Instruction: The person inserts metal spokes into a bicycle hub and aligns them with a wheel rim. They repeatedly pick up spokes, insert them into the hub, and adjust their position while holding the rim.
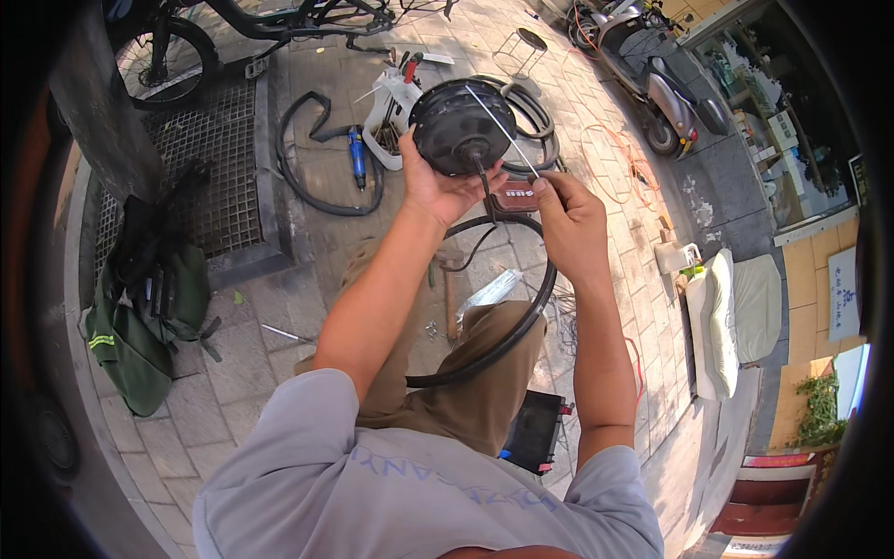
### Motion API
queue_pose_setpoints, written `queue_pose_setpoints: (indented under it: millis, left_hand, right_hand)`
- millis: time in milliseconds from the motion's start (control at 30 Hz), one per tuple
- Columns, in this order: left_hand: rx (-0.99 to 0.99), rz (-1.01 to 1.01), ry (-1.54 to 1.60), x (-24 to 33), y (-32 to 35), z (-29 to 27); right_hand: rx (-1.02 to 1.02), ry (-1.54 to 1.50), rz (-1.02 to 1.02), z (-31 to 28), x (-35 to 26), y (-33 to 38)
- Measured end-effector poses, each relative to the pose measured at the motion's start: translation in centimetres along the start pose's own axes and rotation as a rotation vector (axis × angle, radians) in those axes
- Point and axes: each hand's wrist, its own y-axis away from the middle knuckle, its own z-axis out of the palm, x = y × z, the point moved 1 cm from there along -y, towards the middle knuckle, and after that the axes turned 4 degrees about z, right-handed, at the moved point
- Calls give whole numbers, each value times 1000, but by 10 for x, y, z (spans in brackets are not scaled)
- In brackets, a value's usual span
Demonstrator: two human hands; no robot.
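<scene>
Head view: your left hand (438,186) cups the black hub motor (463,126) from below, fingers wrapped on its lower edge, holding it up over your knees. Your right hand (568,219) pinches a thin spoke (503,132), whose long axis slants up-left across the hub face from that grip. A black rim (521,317) rests on your lap. A white jug (389,116) behind the hub holds tools.

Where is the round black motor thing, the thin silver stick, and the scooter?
Hub motor (458,121): head view, on its round black face.
Spoke (503,133): head view, mid-length.
Scooter (663,88): head view, on its grey body.
</scene>
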Motion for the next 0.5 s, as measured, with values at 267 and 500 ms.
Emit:
queue_pose_setpoints:
  millis: [267,500]
  left_hand:
    - [18,83,-63,1,-1,2]
    - [73,177,-146,-1,0,4]
  right_hand:
    - [37,199,-152,10,8,4]
    - [-17,277,-97,13,-6,10]
